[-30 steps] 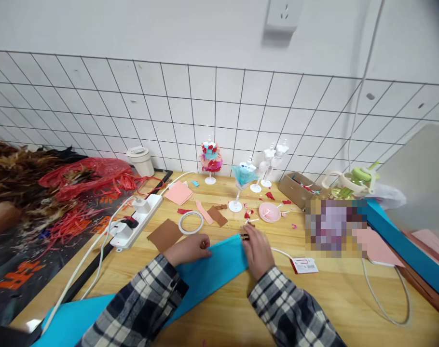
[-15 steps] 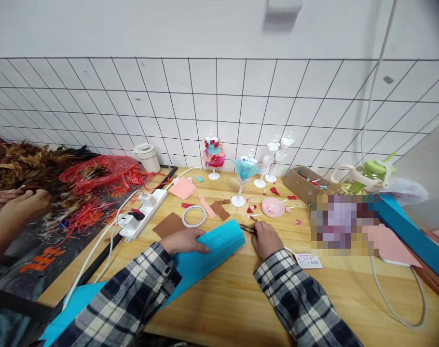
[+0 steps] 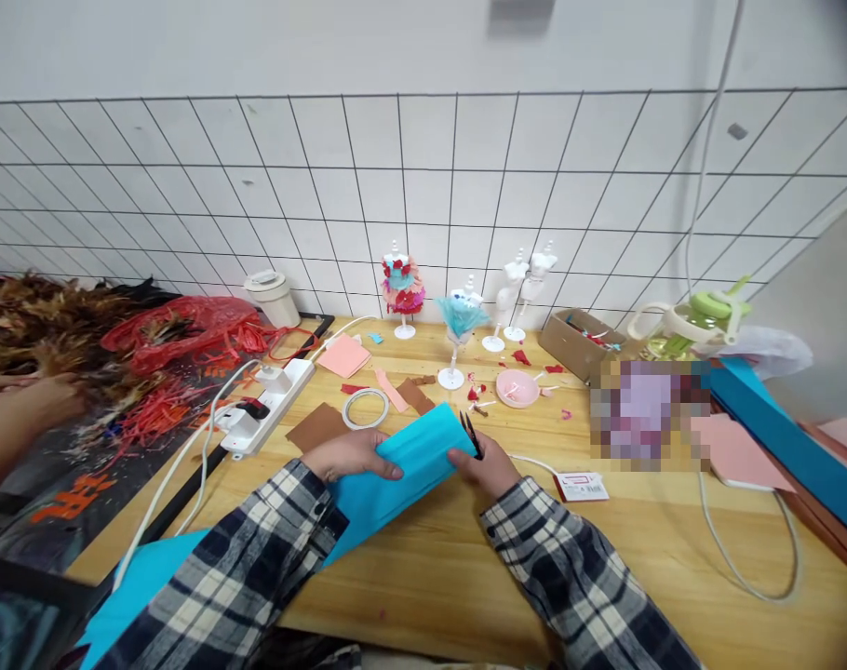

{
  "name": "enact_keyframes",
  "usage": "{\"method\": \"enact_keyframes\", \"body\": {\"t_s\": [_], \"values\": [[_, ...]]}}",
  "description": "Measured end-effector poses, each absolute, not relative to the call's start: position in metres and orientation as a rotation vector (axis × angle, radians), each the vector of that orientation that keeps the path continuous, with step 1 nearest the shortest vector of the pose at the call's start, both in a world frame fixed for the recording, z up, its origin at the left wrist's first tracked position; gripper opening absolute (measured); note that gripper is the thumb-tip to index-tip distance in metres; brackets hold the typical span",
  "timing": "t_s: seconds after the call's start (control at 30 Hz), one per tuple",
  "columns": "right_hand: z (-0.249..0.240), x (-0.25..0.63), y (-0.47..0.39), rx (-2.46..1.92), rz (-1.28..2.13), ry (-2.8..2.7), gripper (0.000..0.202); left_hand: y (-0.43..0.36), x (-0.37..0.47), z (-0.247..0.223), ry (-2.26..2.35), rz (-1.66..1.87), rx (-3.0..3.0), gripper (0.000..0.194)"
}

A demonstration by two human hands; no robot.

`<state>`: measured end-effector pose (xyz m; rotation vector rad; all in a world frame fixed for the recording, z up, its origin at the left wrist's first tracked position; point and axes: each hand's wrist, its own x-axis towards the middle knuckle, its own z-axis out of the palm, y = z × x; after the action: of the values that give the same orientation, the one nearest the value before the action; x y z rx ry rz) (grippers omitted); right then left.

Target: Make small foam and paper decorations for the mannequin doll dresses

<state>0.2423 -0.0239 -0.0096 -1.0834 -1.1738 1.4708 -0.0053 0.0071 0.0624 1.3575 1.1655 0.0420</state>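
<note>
A long blue sheet, folded over at its end, slants across the front of the table. My left hand is closed on it, with the thumb on top. At its right end, my right hand holds small dark scissors, and the thumb touches the sheet's edge. The scissors point up and away from me. Behind the sheet stands a small white mannequin in pale blue mesh. A roll of tape and brown paper lie beyond my left hand.
A power strip with cables lies left. Another person's hands are among feathers at far left. A pink dish, cardboard box and other mannequins stand behind. A tag lies right of my right hand.
My right hand has lifted the scissors from the table and come to the sheet's right end, its thumb now on the edge. The camera view has shifted slightly.
</note>
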Motion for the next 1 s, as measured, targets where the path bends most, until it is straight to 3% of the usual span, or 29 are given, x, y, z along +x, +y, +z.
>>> {"method": "enact_keyframes", "body": {"t_s": [0.17,0.3,0.43,0.53,0.83,1.0], "values": [[-0.014,0.239,-0.023,-1.276,1.293,-1.155,0.035,-0.027,0.016,0.084,1.594,0.548,1.676,0.043],[-0.014,0.233,-0.020,-1.174,1.446,-0.843,0.041,-0.085,0.051,0.071,0.891,-0.038,1.105,0.053],[-0.004,0.230,-0.022,-0.942,1.655,-0.634,0.051,-0.098,0.079,0.029,0.755,0.766,0.428,0.054],[0.002,0.232,-0.023,-0.889,1.677,-0.579,0.053,-0.079,0.085,0.014,0.755,1.057,0.162,0.046],[-0.005,0.238,-0.017,-1.086,1.355,-0.621,0.051,-0.033,0.093,0.020,0.884,1.380,0.177,0.029],[-0.009,0.223,-0.034,-1.210,1.482,-0.905,0.051,-0.012,0.081,0.010,0.804,1.510,0.271,0.026]]}}
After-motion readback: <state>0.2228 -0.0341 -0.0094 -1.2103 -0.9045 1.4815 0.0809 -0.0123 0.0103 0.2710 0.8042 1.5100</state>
